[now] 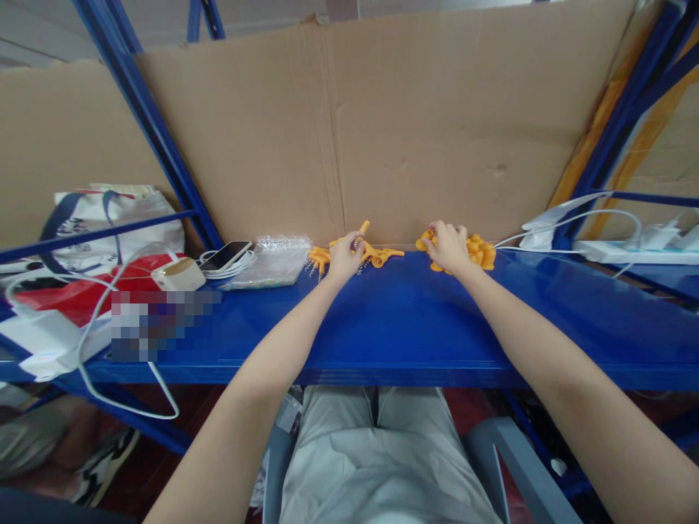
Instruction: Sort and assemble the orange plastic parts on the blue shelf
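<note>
Toward the back of the blue shelf, my left hand (348,255) is closed on an orange plastic corkscrew (365,228), one end of which points up past the fingers. Around that hand lie more orange pieces (382,255), and several thin metal spirals (315,271) show at its left. My right hand (451,246) rests on a heap of small orange plastic parts (480,252). Its fingers are curled down among them, pinching at the heap's left side. What exactly sits between those fingertips is mostly hidden.
Left of the corkscrews lie a clear plastic bag (278,260), a phone (228,255) on a coiled white cable and a white charger (179,275). A cloth bag (117,229) stands farther left. Cardboard (409,131) walls the back; blue posts (606,124) rise at both sides.
</note>
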The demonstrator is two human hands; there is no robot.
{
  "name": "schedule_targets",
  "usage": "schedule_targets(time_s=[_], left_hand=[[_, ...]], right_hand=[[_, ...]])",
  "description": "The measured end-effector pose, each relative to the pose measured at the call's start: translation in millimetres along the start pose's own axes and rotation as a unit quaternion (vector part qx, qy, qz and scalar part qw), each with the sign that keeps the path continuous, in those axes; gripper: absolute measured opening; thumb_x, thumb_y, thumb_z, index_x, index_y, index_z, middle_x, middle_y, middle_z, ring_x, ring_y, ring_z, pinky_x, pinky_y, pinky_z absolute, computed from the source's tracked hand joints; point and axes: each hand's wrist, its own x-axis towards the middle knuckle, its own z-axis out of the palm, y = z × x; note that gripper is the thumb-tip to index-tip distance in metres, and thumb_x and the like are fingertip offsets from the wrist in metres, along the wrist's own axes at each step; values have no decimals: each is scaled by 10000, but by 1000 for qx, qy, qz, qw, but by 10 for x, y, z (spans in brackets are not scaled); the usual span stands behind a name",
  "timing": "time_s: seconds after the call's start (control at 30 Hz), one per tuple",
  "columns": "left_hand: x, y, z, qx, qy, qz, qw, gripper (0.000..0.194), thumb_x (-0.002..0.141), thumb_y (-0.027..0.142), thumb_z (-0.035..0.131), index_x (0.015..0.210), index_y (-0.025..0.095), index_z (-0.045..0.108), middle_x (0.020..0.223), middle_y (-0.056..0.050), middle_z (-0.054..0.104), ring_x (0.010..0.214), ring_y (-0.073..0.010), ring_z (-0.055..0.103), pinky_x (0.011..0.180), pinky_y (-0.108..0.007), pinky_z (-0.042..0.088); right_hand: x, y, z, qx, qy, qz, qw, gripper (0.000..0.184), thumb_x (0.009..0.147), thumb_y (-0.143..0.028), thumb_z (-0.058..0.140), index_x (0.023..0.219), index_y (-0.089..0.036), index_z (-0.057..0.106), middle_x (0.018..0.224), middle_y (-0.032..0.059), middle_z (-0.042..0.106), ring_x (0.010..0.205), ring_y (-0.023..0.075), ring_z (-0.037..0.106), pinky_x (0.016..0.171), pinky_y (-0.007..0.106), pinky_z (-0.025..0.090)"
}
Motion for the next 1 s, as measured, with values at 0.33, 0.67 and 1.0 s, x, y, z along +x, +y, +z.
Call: schedule_targets(time_s=[0.33, 0.67, 1.0], left_hand=[[-136, 63, -53, 230, -127, 31, 964, 367, 1046, 252, 414, 1372, 214, 578, 1465, -137, 597, 1365, -297, 525, 1084, -494, 403], [-151, -13, -34, 271, -174, 27, 946, 403, 1060, 289, 353, 1414, 228, 535, 1466, -152, 577, 1374, -317, 493, 1099, -558, 376], [-190, -31, 12, 285, -206, 33, 935, 373, 1040, 305, 398, 1358, 237, 582, 1435, -145, 599, 1381, -332, 490, 1128, -595, 353]], right_hand=[[-65, -27, 137, -15, -96, -8, 995, 259, 978, -264, 420, 1127, -158, 604, 1117, 188, 706, 1074, 326, 596, 978, 485, 329], [-121, -82, 78, -129, -153, 15, 980, 420, 965, -121, 352, 1310, -97, 591, 1191, 226, 698, 1156, 331, 584, 1044, 556, 280], [-157, -231, 54, -147, -139, -5, 979, 460, 994, -152, 296, 1298, -107, 638, 1275, 201, 667, 1204, 323, 541, 1119, 622, 244]])
